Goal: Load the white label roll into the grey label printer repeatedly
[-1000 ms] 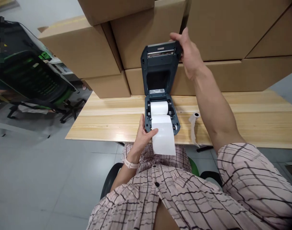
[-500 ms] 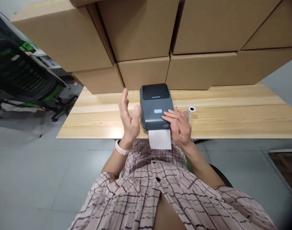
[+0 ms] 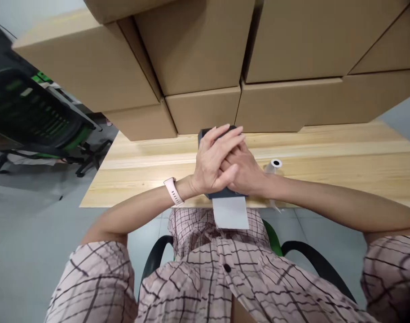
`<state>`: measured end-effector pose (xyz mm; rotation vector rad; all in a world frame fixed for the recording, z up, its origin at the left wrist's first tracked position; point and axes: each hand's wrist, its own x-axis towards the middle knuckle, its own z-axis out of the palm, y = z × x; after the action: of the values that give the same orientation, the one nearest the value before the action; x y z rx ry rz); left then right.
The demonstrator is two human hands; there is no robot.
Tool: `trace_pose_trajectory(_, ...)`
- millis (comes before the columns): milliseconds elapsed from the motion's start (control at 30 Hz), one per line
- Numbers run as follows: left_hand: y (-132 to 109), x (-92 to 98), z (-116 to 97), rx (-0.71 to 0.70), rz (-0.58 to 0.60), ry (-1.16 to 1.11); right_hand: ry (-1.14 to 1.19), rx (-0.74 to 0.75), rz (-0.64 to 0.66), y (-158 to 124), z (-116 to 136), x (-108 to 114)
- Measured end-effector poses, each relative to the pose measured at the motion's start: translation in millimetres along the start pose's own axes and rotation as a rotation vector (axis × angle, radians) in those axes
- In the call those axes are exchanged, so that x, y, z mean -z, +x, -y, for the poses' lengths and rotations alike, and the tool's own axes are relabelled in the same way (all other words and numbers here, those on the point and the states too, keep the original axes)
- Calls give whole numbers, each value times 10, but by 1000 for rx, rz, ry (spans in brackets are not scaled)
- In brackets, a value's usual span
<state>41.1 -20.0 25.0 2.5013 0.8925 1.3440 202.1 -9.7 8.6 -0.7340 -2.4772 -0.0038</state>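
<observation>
A dark printer (image 3: 225,193) sits directly under both of the person's hands, near the front edge of a table; only its rim shows beyond the fingers and below the palms. A blank sheet of white paper (image 3: 231,213) comes out of its front, on the near side of the hands, and hangs past the table edge above the lap.

The left hand (image 3: 212,162) lies across the top of the right hand (image 3: 247,168), the two pressed together. The left is flattened, its fingers stretched out and pointing away from the body, its thumb crossing over the right. The right is palm down over the printer; its fingers are largely covered, so whether they lie straight or curl cannot be told.

Just to the right of the right hand, a small white paper roll (image 3: 275,164) with a black core stands on the pale wooden table (image 3: 144,168). On the left wrist is a light pink band (image 3: 173,192). Beyond the hands, large brown cardboard boxes (image 3: 198,49) are stacked along the table's far side. Well to the left of the hands is a black and green mesh chair (image 3: 39,114) on a grey floor (image 3: 26,251).
</observation>
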Motion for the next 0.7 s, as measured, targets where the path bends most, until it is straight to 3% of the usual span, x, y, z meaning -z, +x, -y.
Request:
trace_pose_trajectory(167,-35,-5,31,-31,48,63,29,-32,78,-65,50,-22)
trace_pose_trajectory(400,-28,-50,46,-24,-39,86,121,-12,-114,-69,-22,-71)
trace_pose_trajectory(567,-114,-121,52,221,-119,98,208,-177,-152,-126,-105,-74)
trace_pose_trajectory(700,-653,-370,-306,554,-345,-110,282,-340,-109,-218,-162,-90)
